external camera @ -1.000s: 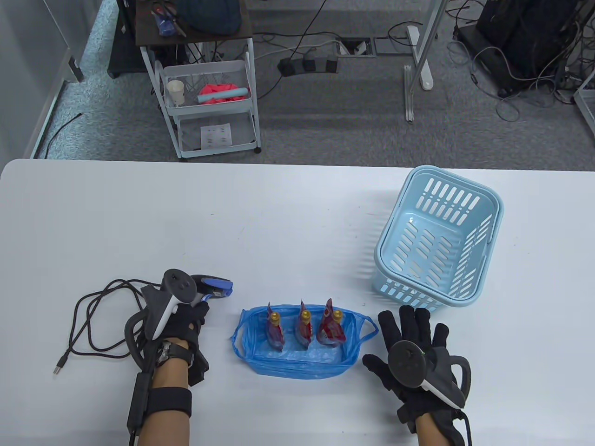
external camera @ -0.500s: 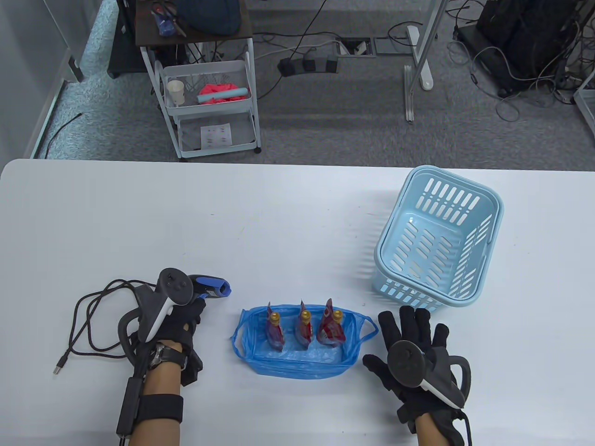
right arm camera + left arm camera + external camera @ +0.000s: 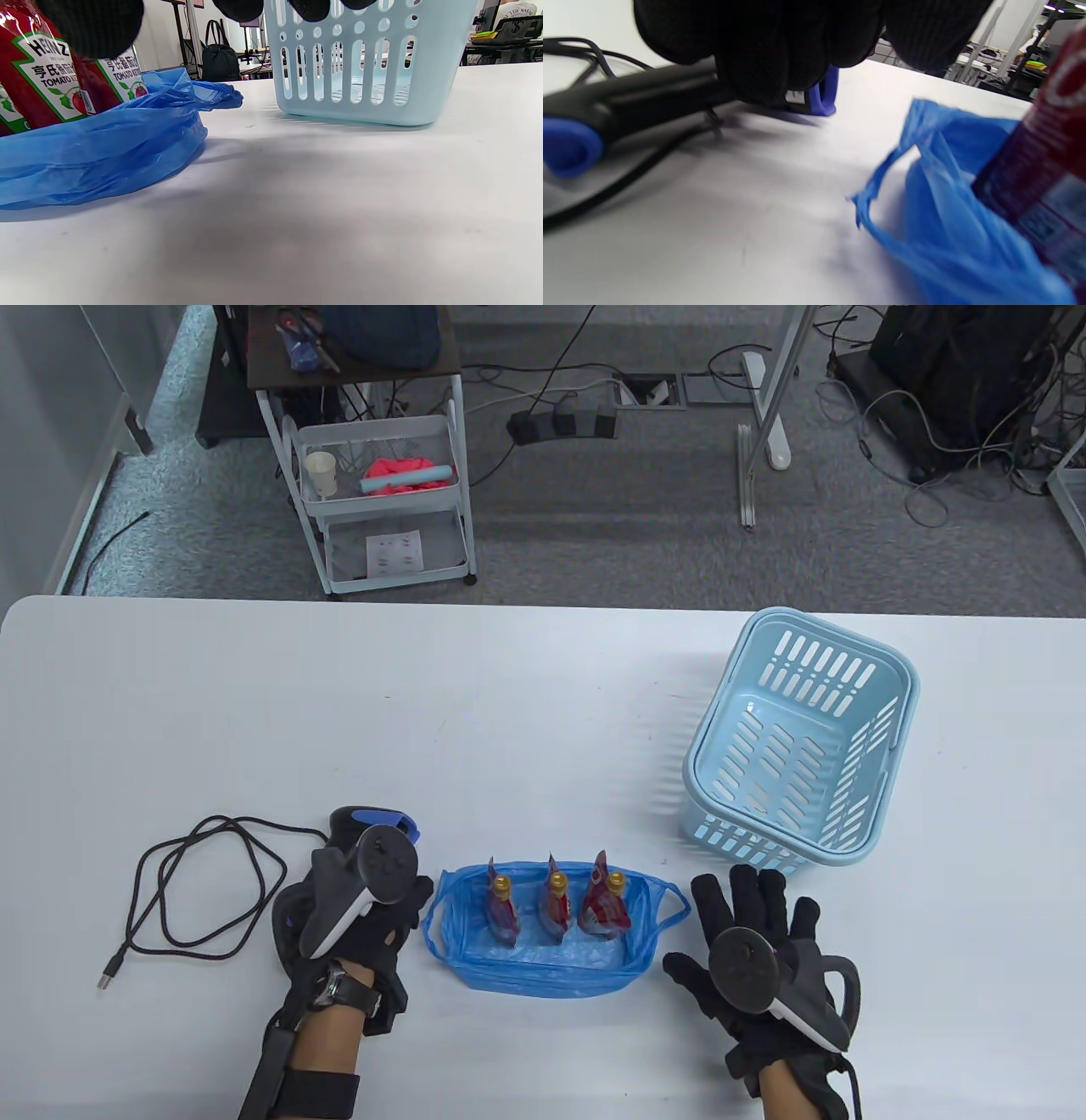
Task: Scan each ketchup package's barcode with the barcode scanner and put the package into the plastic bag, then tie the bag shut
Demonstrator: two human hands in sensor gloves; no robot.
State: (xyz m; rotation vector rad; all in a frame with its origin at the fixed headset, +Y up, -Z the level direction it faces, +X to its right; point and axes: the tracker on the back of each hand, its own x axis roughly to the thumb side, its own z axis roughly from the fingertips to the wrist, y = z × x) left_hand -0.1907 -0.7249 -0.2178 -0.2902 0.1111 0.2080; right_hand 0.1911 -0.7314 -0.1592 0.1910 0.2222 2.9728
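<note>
1. The left hand (image 3: 356, 912), in a black sensor glove, sits at the lower left of the table view, its fingers curled round the black-and-blue barcode scanner (image 3: 373, 820). In the left wrist view the gloved fingers (image 3: 772, 51) wrap the scanner's body (image 3: 628, 99), which lies low over the white tabletop (image 3: 509, 712).
2. The scanner's blue nose pokes out above the hand's tracker, just to the left of the blue plastic bag (image 3: 543, 963).
3. The scanner's black cable (image 3: 204, 891) loops over the tabletop at the far left, ending in a plug near the lower left edge.
4. The right hand (image 3: 755, 959) lies flat at the lower right of the table view, fingers straight and spread, holding nothing, just to the right of the bag.
5. The bag stands open in the lower middle of the frame, its walls rolled low, a handle loop sticking out on each side.
6. 3 red ketchup pouches with gold caps (image 3: 556, 908) stand upright in a row inside the bag; the right wrist view shows their tomato labels (image 3: 46, 72).
7. A light blue slotted plastic basket (image 3: 797, 738) sits at the right of the frame, above the right hand, apart from the bag.
</note>
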